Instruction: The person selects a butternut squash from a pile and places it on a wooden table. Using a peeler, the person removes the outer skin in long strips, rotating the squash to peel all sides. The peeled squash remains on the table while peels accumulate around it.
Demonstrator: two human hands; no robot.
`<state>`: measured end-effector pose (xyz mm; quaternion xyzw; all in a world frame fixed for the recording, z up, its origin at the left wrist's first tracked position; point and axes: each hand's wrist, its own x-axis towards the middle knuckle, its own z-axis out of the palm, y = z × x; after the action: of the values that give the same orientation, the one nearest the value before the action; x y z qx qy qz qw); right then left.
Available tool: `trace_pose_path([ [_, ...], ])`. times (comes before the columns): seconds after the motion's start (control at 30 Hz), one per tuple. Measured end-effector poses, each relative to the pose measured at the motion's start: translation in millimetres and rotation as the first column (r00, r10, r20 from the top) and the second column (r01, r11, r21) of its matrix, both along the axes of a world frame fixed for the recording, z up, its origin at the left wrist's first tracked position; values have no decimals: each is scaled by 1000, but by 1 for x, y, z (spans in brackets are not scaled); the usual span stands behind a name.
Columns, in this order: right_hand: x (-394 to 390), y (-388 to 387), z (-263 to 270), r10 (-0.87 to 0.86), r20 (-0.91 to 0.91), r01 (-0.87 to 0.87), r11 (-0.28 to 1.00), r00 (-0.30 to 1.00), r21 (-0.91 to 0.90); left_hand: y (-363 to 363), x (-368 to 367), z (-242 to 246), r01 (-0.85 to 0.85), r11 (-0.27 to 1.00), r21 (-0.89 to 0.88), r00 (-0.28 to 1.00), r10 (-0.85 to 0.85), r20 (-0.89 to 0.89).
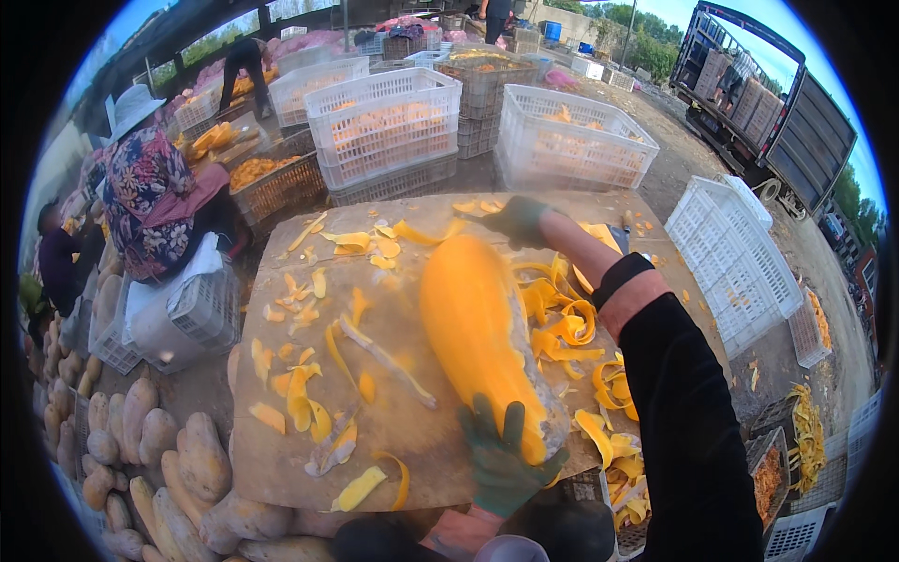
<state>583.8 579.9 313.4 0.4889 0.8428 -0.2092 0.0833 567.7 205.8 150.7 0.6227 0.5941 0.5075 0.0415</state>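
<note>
A large, partly peeled orange squash (467,302) lies lengthwise on a brown board (400,464). Grey skin shows along its right side. My left hand (502,449), in a green glove, holds its near end with the fingers spread over the flesh. Just beyond the far end is my right hand (516,221), also gloved and blurred, with its fingers curled; whether a tool is in it cannot be told. Curled orange peelings (562,316) are heaped right of the squash, and thinner scraps (302,393) are scattered to its left.
Unpeeled squashes (204,456) are piled at lower left. White plastic crates (383,119) stand beyond the board, and another (730,267) leans at right. A person in a floral top (147,204) sits at left; another bends farther back. Peelings fill a crate (611,520) below the board's near right edge.
</note>
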Motion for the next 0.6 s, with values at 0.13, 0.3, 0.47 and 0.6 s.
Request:
trace_pose_path([
  [0.13, -53, -1, -24, 218, 116, -215, 976, 969, -34, -2, -17, -8, -32, 999, 6, 999, 32, -37],
  [0.3, -13, -25, -3, 393, 252, -431, 894, 884, 120, 0, -23, -4, 15, 1000, -24, 1000, -16, -13],
  [0.47, -22, -5, 22, 374, 158, -384, 923, 914, 36, -7, -38, -8, -28, 996, -81, 999, 25, -31],
  [0.6, -25, 14, 30, 80, 213, -92, 995, 974, 45, 3, -12, 4, 56, 998, -20, 998, -56, -5],
])
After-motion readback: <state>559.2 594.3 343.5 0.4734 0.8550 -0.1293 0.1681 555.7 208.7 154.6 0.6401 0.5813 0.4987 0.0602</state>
